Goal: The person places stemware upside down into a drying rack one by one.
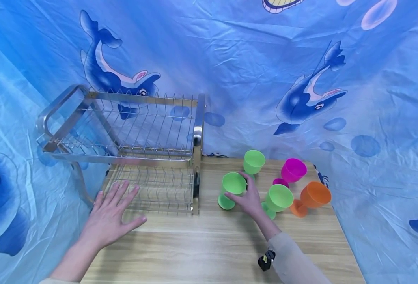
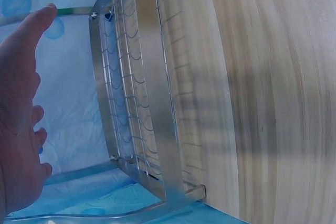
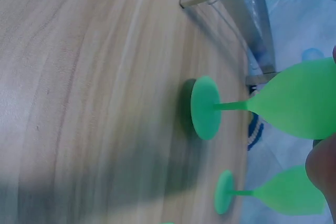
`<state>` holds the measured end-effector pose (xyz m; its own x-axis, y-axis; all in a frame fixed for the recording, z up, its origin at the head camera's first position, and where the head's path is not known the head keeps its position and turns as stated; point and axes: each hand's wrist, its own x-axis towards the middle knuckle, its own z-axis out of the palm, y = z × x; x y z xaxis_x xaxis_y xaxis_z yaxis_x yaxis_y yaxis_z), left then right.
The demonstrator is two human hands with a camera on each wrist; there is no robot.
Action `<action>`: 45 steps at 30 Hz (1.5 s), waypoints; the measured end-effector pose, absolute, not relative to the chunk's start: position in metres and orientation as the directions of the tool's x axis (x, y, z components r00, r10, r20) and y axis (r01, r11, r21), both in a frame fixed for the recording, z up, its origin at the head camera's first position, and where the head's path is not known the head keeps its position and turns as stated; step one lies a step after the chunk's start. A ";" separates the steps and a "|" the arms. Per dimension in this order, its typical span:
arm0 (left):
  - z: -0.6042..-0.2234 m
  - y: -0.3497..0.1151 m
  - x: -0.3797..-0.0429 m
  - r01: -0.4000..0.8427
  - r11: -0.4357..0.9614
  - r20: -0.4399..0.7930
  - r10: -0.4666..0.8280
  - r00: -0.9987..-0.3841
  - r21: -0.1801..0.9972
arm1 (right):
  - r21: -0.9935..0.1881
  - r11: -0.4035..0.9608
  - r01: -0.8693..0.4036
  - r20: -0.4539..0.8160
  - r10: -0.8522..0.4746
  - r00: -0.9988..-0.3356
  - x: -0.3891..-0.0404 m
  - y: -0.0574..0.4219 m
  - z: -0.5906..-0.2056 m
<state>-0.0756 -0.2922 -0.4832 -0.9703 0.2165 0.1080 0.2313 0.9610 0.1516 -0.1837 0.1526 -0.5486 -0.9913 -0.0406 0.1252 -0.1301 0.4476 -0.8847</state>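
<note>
My right hand (image 1: 250, 200) grips the bowl of a green plastic goblet (image 1: 233, 184), thumb on the near side and fingers on the far side. In the right wrist view its round foot (image 3: 206, 107) is close to the tabletop; whether it touches, I cannot tell. Fingers spread and holding nothing, my left hand (image 1: 106, 223) is near the lower front left of a two-tier metal dish rack (image 1: 196, 157). Behind the held goblet stands another green goblet (image 1: 254, 161). A third green goblet (image 1: 279, 197) is just right of my right hand.
A magenta goblet (image 1: 293, 170) and an orange goblet (image 1: 315, 195) stand at the right of the wooden table (image 1: 180, 248). Blue dolphin-printed sheeting (image 1: 237, 79) hangs behind the table and along both sides. The rack takes up the back left.
</note>
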 end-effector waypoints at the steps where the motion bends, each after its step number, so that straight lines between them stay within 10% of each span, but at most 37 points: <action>1: -0.483 -0.291 -0.075 0.236 0.959 0.109 0.221 -0.969 0.157 | -0.889 0.439 -0.130 0.127 -0.036 -0.991 -0.182 0.154 -0.545; 28: -0.459 -0.216 -0.071 0.493 0.840 0.173 0.464 -0.869 0.226 | -0.994 -0.082 -0.074 0.087 -0.169 -0.982 -0.145 0.178 -0.457; 45: -0.437 -0.140 -0.091 0.538 0.617 0.333 0.423 -0.842 0.575 | -0.950 -0.305 -0.061 0.136 -0.231 -0.964 -0.131 0.170 -0.445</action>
<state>-0.0907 -0.1397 -0.4371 -0.8423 0.4234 0.3335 0.5376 0.6171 0.5746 -0.1309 0.1701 -0.4451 -0.9635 -0.2307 0.1357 -0.0608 -0.3049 -0.9504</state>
